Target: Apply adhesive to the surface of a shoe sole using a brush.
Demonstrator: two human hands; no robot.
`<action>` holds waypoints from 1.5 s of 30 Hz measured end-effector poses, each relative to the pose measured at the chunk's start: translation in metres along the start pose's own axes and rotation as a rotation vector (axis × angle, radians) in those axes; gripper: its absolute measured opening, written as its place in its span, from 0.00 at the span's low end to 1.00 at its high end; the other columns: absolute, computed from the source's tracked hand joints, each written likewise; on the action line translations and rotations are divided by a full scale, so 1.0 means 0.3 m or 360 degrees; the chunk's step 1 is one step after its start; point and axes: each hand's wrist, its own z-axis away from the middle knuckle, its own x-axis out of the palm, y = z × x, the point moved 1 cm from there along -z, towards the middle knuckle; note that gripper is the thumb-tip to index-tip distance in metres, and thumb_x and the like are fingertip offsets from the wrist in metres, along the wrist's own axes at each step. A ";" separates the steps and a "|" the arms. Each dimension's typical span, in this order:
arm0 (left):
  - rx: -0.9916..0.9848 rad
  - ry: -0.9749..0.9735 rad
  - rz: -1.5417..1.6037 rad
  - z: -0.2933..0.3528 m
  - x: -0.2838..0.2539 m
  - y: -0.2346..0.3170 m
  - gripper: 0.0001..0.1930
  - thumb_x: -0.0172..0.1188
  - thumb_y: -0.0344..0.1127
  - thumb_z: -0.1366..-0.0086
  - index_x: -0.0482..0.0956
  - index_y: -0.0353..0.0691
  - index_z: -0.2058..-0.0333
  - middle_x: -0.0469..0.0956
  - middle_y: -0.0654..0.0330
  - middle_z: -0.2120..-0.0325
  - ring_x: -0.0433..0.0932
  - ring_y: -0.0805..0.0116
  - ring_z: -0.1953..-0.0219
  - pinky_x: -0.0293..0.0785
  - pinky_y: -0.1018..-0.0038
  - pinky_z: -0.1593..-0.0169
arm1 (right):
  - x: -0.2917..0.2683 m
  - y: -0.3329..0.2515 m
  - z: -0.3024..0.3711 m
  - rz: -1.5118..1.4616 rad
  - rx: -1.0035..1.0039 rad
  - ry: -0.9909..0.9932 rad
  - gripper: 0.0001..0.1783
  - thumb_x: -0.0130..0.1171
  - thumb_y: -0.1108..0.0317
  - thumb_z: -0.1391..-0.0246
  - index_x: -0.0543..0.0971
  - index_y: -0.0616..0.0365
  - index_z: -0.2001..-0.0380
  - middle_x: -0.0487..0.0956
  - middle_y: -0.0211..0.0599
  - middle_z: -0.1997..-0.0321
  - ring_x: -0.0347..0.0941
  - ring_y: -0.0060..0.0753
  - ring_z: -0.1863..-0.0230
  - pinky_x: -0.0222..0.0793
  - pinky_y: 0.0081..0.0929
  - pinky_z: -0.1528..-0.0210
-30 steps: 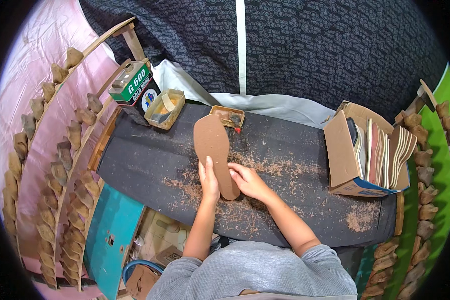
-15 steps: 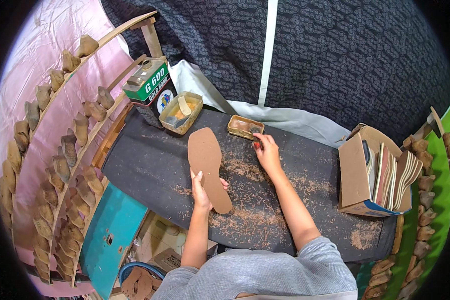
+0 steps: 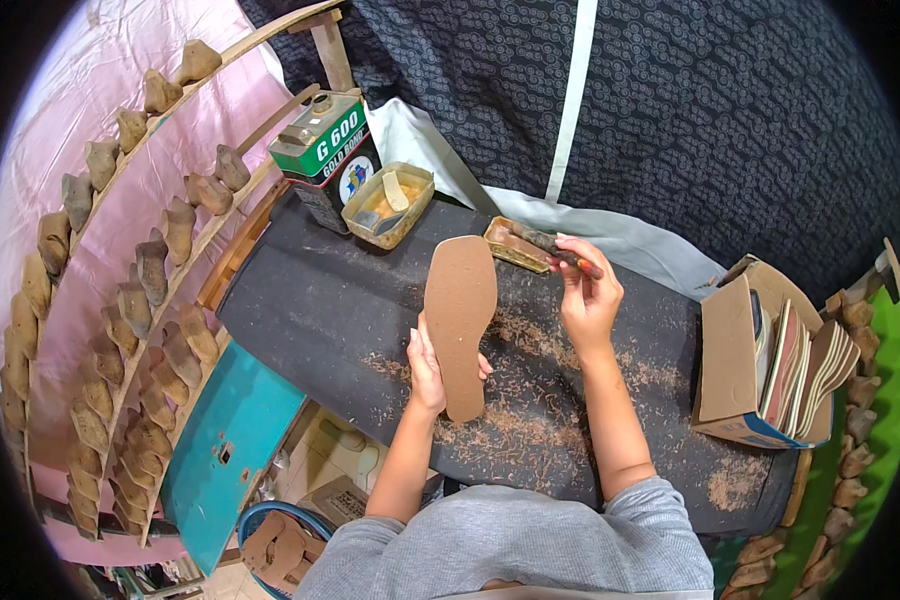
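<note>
My left hand (image 3: 426, 370) is closed around the narrower part of a brown shoe insole (image 3: 460, 310), thumb on one edge and fingertips showing at the other. The insole stands nearly lengthwise away from me, its wide end farthest. In my right hand (image 3: 592, 308), a dark brush (image 3: 548, 245) with a reddish handle end is pinched between thumb and fingers. Its far end reaches over a small shallow tray (image 3: 516, 258) with brownish residue inside; whether it touches the tray is hard to tell.
A dark work table (image 3: 330, 310) carries scattered brown shavings (image 3: 530, 430). At its far left stand a plastic tub (image 3: 410, 225) with scrapers and a green-and-black metal can (image 3: 320, 150). Cut soles fill a cardboard box (image 3: 727, 350) on the right. Racks of shoe lasts (image 3: 150, 265) flank the table.
My right hand has lifted the brush, now plainly visible, from the small tray area. The insole has turned more upright in my left hand. The whole view has shifted slightly.
</note>
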 end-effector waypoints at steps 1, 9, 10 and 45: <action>0.0004 -0.0034 -0.0020 -0.001 0.009 -0.004 0.30 0.21 0.61 0.34 0.52 0.43 0.46 0.71 0.50 0.62 0.76 0.59 0.80 0.76 0.70 0.78 | -0.006 -0.050 -0.011 -0.0004 -0.0152 -0.0047 0.16 0.54 0.86 0.56 0.76 0.61 0.62 0.78 0.42 0.59 0.77 0.38 0.56 0.73 0.27 0.57; -0.0036 -0.0118 -0.0024 -0.001 0.083 -0.018 0.36 0.21 0.66 0.37 0.46 0.45 0.40 0.71 0.50 0.62 0.75 0.62 0.79 0.76 0.70 0.75 | -0.010 -0.191 0.057 0.0163 -0.0645 -0.0511 0.20 0.61 0.79 0.64 0.77 0.57 0.62 0.78 0.42 0.56 0.76 0.43 0.60 0.74 0.31 0.58; 0.0021 -0.0081 -0.0104 -0.003 0.092 -0.006 0.37 0.21 0.67 0.38 0.47 0.45 0.40 0.71 0.51 0.62 0.75 0.63 0.78 0.75 0.70 0.75 | -0.014 -0.205 0.072 0.0109 -0.0668 -0.0542 0.18 0.61 0.77 0.64 0.78 0.58 0.63 0.78 0.42 0.57 0.77 0.43 0.61 0.74 0.31 0.60; 0.0013 0.0486 0.1525 0.006 0.087 0.031 0.44 0.18 0.72 0.41 0.42 0.47 0.36 0.64 0.57 0.48 0.73 0.66 0.65 0.73 0.71 0.68 | -0.056 -0.259 0.166 -0.0248 -0.0535 -0.0611 0.11 0.61 0.75 0.60 0.80 0.58 0.67 0.79 0.42 0.60 0.78 0.39 0.63 0.74 0.29 0.62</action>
